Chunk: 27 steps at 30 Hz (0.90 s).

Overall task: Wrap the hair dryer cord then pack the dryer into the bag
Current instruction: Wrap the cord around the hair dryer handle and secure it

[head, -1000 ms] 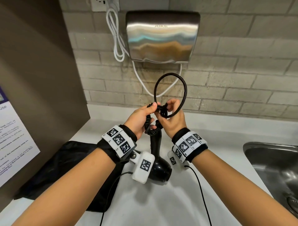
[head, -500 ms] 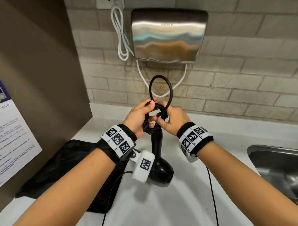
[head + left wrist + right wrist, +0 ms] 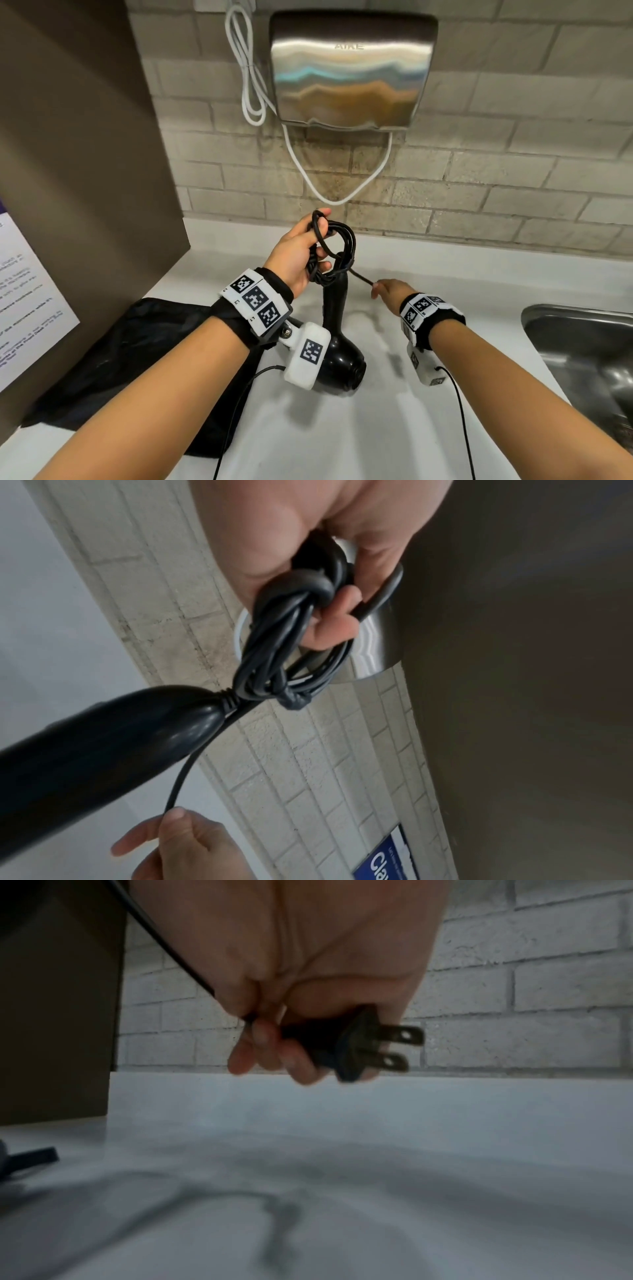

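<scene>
A black hair dryer [image 3: 337, 346] hangs with its handle up and its barrel resting low over the white counter [image 3: 342, 428]. My left hand [image 3: 301, 253] grips the coiled black cord [image 3: 337, 240] bundled at the handle's end [image 3: 270, 656]. My right hand [image 3: 388, 291] is lower and to the right, holding the plug end of the cord. In the right wrist view its fingers curl round the two-pin plug [image 3: 359, 1042], and a taut cord strand [image 3: 361, 277] runs from it to the bundle. A black bag [image 3: 130, 353] lies flat on the counter at the left.
A steel hand dryer [image 3: 349, 68] with a looped white cable [image 3: 250, 75] is mounted on the brick wall ahead. A brown partition [image 3: 75, 154] with a printed notice [image 3: 24, 294] stands at the left. A steel sink [image 3: 589, 346] is at the right.
The tall cord loop above my hands has been drawn down into the bundle. My right hand has pulled away down and to the right with the plug end, tightening the cord.
</scene>
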Each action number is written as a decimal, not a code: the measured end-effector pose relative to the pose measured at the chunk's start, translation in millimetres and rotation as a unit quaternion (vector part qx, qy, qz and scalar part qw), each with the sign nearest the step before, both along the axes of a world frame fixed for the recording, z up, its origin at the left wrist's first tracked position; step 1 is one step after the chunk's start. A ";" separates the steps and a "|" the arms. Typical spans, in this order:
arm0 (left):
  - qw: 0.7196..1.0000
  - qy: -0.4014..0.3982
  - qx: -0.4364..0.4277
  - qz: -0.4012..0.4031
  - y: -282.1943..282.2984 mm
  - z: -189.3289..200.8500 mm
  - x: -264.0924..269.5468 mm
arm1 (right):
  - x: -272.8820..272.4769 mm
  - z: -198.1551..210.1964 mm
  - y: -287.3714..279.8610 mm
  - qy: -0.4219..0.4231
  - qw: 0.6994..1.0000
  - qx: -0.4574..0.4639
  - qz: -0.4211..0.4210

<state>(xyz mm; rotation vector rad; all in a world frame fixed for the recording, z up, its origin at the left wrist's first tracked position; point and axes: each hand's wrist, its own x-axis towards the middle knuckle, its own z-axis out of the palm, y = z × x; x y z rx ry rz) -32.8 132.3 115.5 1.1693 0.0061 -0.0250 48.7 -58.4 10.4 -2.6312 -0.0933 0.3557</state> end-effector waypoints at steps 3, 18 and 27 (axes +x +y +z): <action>1.000 -0.011 0.005 -0.007 -2.7 5.6 0.6 | -5.0 5.6 10.7 0.001 0.999 0.052 -0.008; 0.997 -0.045 0.061 -0.013 -3.9 13.0 -10.1 | -27.3 46.5 45.5 -0.214 0.934 0.276 0.080; 0.995 -0.069 0.071 0.024 -6.0 10.2 -10.8 | -16.6 50.3 37.5 -0.319 0.890 0.325 0.014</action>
